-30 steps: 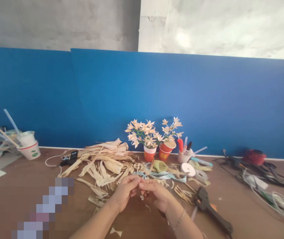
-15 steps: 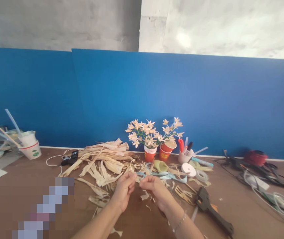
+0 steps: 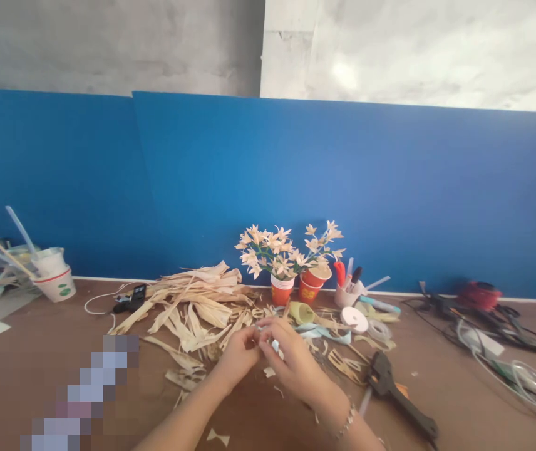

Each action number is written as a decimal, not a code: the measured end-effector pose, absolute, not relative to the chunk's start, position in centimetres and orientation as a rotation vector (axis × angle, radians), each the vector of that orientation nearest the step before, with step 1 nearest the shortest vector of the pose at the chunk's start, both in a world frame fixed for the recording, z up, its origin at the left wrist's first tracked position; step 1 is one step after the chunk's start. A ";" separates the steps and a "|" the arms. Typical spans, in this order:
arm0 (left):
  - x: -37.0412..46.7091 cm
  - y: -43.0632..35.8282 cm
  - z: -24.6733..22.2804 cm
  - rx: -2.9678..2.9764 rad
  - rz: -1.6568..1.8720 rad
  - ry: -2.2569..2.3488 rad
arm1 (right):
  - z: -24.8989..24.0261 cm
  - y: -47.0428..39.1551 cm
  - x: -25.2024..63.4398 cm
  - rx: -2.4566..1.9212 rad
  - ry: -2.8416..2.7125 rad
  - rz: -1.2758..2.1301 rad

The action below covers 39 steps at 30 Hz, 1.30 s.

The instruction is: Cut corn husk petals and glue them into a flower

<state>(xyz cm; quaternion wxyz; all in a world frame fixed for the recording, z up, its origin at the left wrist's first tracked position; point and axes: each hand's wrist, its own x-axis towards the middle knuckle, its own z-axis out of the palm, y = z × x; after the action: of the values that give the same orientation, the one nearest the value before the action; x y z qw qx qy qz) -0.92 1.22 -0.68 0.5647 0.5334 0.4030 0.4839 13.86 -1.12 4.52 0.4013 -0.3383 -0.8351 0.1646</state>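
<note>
My left hand (image 3: pixel 240 358) and my right hand (image 3: pixel 291 358) meet at the fingertips, low over the middle of the table. Both are closed in a pinch. Whatever sits between the fingers is too small and too covered to name; a pale bluish bit shows by the right fingers. Just beyond and to the left spreads a heap of dried corn husks (image 3: pixel 197 307). A light blue ribbon (image 3: pixel 338 336) lies past my right hand. Behind stand paper cups, a front one (image 3: pixel 282 293) and another (image 3: pixel 308 291), bearing pale husk flowers (image 3: pixel 275 244) on green stems.
A dark hot glue gun (image 3: pixel 397 398) lies right of my right forearm. Near it are a white spool (image 3: pixel 354 319), a clear tape roll (image 3: pixel 379 331) and a cup of tools (image 3: pixel 347 295). Cables (image 3: pixel 521 376) tangle at far right. Left stands a cup with sticks (image 3: pixel 56 285).
My hands have come together from slightly apart. The right hand has moved left, its fingers now over the left fingertips. The view has shifted slightly.
</note>
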 end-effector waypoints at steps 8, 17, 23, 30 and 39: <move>-1.4 0.9 0.0 1.145 0.909 0.988 | 4.0 -1.7 13.6 -0.820 -2.224 -0.087; -1.1 1.1 -0.2 1.475 1.125 0.997 | 2.6 -0.7 13.2 -1.062 -2.186 0.093; -1.1 0.3 0.4 1.753 1.402 1.169 | 1.9 0.2 13.2 -1.179 -1.799 0.606; -1.2 -0.8 1.1 1.830 1.574 1.090 | 3.3 0.5 13.3 -1.026 -1.176 1.638; -1.0 -1.1 1.2 1.638 1.502 1.005 | 3.3 0.0 13.1 -0.880 -0.906 1.879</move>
<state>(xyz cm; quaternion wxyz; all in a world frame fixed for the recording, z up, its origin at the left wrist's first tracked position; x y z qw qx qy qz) -0.99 -1.07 1.18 0.3440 0.6304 0.3869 0.5784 13.06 0.03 3.32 0.4247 -0.3519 -0.3621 0.7514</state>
